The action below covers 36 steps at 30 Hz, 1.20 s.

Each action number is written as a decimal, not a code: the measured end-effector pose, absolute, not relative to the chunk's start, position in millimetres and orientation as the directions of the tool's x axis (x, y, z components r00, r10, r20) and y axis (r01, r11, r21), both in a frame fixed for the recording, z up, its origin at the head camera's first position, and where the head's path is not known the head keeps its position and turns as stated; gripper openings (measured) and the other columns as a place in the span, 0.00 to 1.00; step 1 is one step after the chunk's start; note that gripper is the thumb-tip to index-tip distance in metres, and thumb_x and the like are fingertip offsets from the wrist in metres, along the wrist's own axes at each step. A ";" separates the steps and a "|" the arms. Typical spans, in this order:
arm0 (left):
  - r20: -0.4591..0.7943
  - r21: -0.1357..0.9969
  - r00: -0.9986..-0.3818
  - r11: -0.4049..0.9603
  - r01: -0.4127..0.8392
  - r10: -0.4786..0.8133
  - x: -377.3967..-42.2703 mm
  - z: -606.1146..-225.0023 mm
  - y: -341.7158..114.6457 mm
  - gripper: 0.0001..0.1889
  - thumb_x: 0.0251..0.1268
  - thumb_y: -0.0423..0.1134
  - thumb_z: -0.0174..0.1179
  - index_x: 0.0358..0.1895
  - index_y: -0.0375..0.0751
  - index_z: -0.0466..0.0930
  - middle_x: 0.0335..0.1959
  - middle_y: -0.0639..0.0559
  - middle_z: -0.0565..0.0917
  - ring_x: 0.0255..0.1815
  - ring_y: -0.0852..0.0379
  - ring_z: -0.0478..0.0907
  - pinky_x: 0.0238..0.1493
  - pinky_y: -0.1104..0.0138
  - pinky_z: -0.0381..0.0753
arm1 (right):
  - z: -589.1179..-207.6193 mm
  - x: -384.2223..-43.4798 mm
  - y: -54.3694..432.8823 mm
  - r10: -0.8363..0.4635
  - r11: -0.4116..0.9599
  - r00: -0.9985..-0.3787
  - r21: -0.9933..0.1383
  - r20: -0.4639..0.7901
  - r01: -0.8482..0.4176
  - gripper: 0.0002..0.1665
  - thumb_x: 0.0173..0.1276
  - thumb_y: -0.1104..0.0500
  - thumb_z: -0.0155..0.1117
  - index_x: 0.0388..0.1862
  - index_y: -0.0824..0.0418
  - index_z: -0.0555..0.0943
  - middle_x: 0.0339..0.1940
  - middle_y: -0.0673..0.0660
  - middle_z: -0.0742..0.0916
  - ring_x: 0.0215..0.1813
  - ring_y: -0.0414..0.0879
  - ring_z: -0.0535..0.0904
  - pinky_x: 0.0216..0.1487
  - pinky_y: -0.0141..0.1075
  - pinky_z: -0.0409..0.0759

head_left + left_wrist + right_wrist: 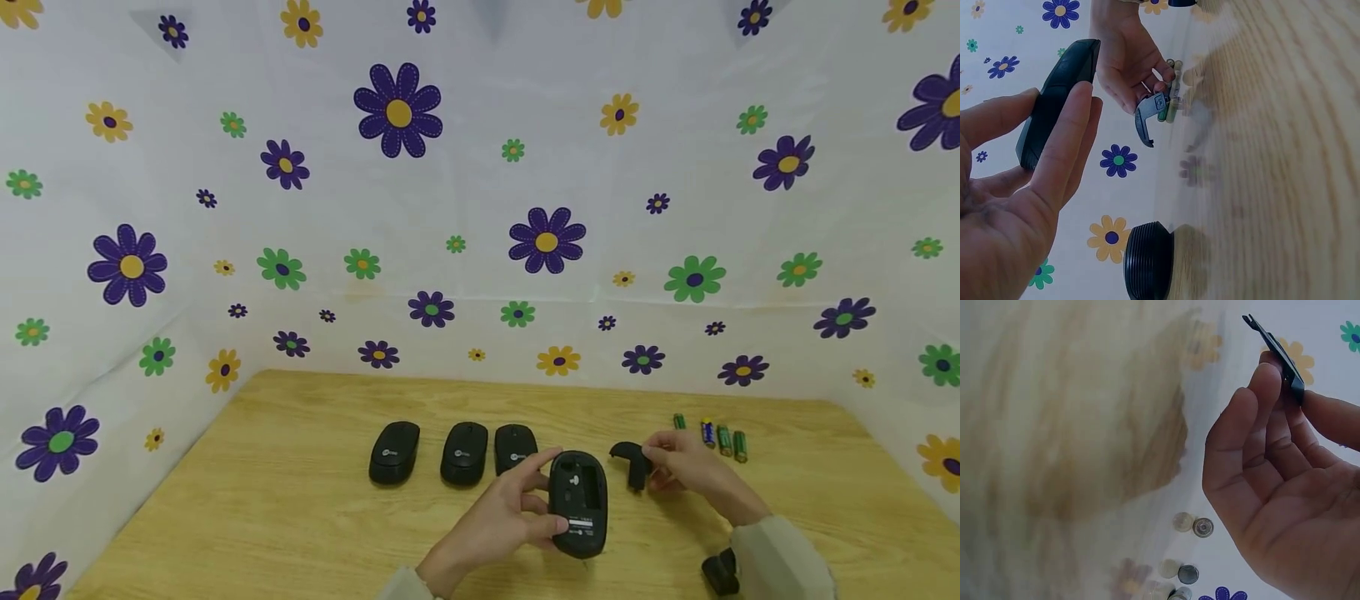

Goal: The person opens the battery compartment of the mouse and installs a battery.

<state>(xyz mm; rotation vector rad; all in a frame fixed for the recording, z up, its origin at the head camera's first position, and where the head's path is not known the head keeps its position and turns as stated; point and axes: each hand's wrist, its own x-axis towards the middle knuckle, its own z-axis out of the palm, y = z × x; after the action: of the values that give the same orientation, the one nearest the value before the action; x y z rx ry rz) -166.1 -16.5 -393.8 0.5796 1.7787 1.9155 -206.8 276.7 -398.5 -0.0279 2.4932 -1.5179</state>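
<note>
A table point(300, 475) with pale wood grain was enclosed at the far, left and right sides by a white sheet point(465, 200) printed with purple, yellow and green flowers. Toward the far side, at the middle of the table, three black computer mice point(464, 458) were laid top up in a row, each marked with a white logo; the rightmost was partly hidden behind the left hand point(495, 521).

Recessed in the underside of the held mouse point(572, 504), a long battery compartment point(595, 487) was left uncovered, set toward the far end and the right edge. A printed white label point(581, 524) was seen toward the near end.

The held mouse was gripped along its left side between the thumb and fingers of the left hand and was kept off the table, to the near right of the row. Its long axis was directed from near to far and tilted, with the underside turned toward the near side.

A curved black battery cover point(636, 462) was pinched at its right end by the thumb and fingers of the right hand point(693, 467), above the table; one arm of it was pointed left, the other toward the near side. Beyond that hand, four batteries point(723, 440), three green and one blue and yellow, were laid side by side. A dark object point(720, 572) was partly hidden by the right sleeve point(783, 558); what it was could not be told.
</note>
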 end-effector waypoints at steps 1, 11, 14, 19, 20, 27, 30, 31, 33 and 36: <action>-0.006 0.997 -0.806 -0.058 -0.050 0.592 -166.2 -393.7 -16.4 0.41 0.61 0.17 0.62 0.78 0.43 0.62 0.49 0.45 0.80 0.41 0.52 0.85 0.37 0.58 0.89 | -398.6 -207.9 277.5 -0.131 0.471 -0.975 -0.876 -0.182 0.100 0.12 0.81 0.68 0.48 0.42 0.75 0.78 0.26 0.55 0.82 0.28 0.48 0.82 0.33 0.40 0.87; -0.024 0.996 -0.806 -0.055 -0.070 0.591 -165.9 -393.7 -16.4 0.41 0.61 0.17 0.62 0.78 0.43 0.62 0.51 0.44 0.78 0.40 0.53 0.84 0.37 0.58 0.89 | -399.8 -213.7 284.4 -0.173 0.596 -0.974 -0.803 -0.143 0.012 0.14 0.79 0.69 0.50 0.34 0.73 0.80 0.21 0.55 0.79 0.23 0.46 0.78 0.24 0.38 0.81; -0.021 0.997 -0.809 -0.051 -0.062 0.587 -166.3 -392.4 -17.4 0.41 0.61 0.18 0.62 0.78 0.44 0.63 0.51 0.44 0.78 0.41 0.52 0.84 0.37 0.57 0.89 | -399.6 -215.2 283.7 -0.187 0.620 -0.974 -0.785 -0.130 -0.014 0.14 0.78 0.68 0.51 0.33 0.72 0.80 0.20 0.55 0.79 0.21 0.46 0.77 0.22 0.37 0.80; -0.025 0.996 -0.806 -0.058 -0.073 0.591 -167.0 -391.2 -17.4 0.40 0.62 0.18 0.62 0.77 0.45 0.63 0.51 0.44 0.78 0.42 0.52 0.84 0.38 0.56 0.89 | -397.1 -217.8 288.2 -0.131 0.647 -0.983 -0.763 -0.126 0.011 0.12 0.77 0.68 0.53 0.37 0.73 0.81 0.21 0.55 0.80 0.21 0.46 0.76 0.22 0.37 0.80; -0.026 0.996 -0.806 -0.058 -0.075 0.592 -167.1 -391.1 -17.3 0.40 0.62 0.18 0.62 0.77 0.44 0.63 0.51 0.44 0.78 0.42 0.52 0.84 0.39 0.56 0.89 | -396.5 -218.2 289.8 -0.117 0.650 -0.985 -0.760 -0.126 0.020 0.11 0.77 0.68 0.53 0.38 0.74 0.81 0.22 0.55 0.80 0.21 0.46 0.76 0.22 0.38 0.80; -0.036 0.995 -0.805 -0.051 -0.082 0.592 -167.5 -392.3 -16.5 0.41 0.61 0.17 0.62 0.78 0.44 0.62 0.51 0.44 0.78 0.41 0.53 0.84 0.38 0.57 0.89 | -398.6 -219.2 296.6 -0.114 0.690 -0.986 -0.724 -0.124 0.011 0.11 0.75 0.68 0.55 0.33 0.72 0.82 0.15 0.53 0.76 0.17 0.43 0.69 0.19 0.34 0.72; -0.039 0.995 -0.805 -0.052 -0.086 0.593 -166.7 -392.6 -16.0 0.41 0.61 0.18 0.62 0.78 0.45 0.63 0.51 0.44 0.78 0.41 0.53 0.84 0.38 0.56 0.89 | -399.9 -218.3 297.3 -0.103 0.735 -0.989 -0.678 -0.105 -0.004 0.12 0.73 0.69 0.58 0.30 0.71 0.83 0.13 0.52 0.74 0.16 0.42 0.68 0.18 0.33 0.70; -0.039 0.995 -0.804 -0.052 -0.086 0.593 -166.5 -392.8 -15.9 0.41 0.61 0.17 0.62 0.78 0.45 0.63 0.51 0.44 0.78 0.41 0.53 0.84 0.38 0.55 0.89 | -400.2 -218.3 297.5 -0.095 0.747 -0.990 -0.665 -0.105 -0.001 0.12 0.73 0.68 0.59 0.29 0.70 0.83 0.14 0.51 0.75 0.17 0.42 0.68 0.19 0.33 0.71; -0.038 0.995 -0.804 -0.051 -0.084 0.594 -166.1 -393.1 -15.9 0.41 0.61 0.17 0.62 0.78 0.44 0.62 0.51 0.44 0.78 0.41 0.53 0.84 0.38 0.55 0.89 | -399.6 -218.3 298.7 -0.094 0.756 -0.991 -0.654 -0.100 -0.006 0.11 0.72 0.68 0.60 0.29 0.71 0.84 0.14 0.52 0.76 0.17 0.42 0.69 0.19 0.34 0.72; -0.040 0.995 -0.805 -0.047 -0.084 0.592 -165.8 -393.9 -16.2 0.41 0.61 0.18 0.62 0.78 0.43 0.62 0.51 0.44 0.78 0.41 0.53 0.84 0.38 0.56 0.89 | -396.9 -221.1 303.3 -0.080 0.752 -0.991 -0.659 -0.103 0.007 0.11 0.72 0.68 0.60 0.31 0.73 0.84 0.19 0.53 0.79 0.19 0.43 0.72 0.21 0.35 0.77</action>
<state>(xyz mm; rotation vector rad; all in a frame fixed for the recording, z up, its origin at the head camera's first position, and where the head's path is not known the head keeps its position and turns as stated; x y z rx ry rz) -165.8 -16.2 -393.9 0.5368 1.7659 1.9033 -221.1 303.3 -396.9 -0.0591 2.8226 -1.0632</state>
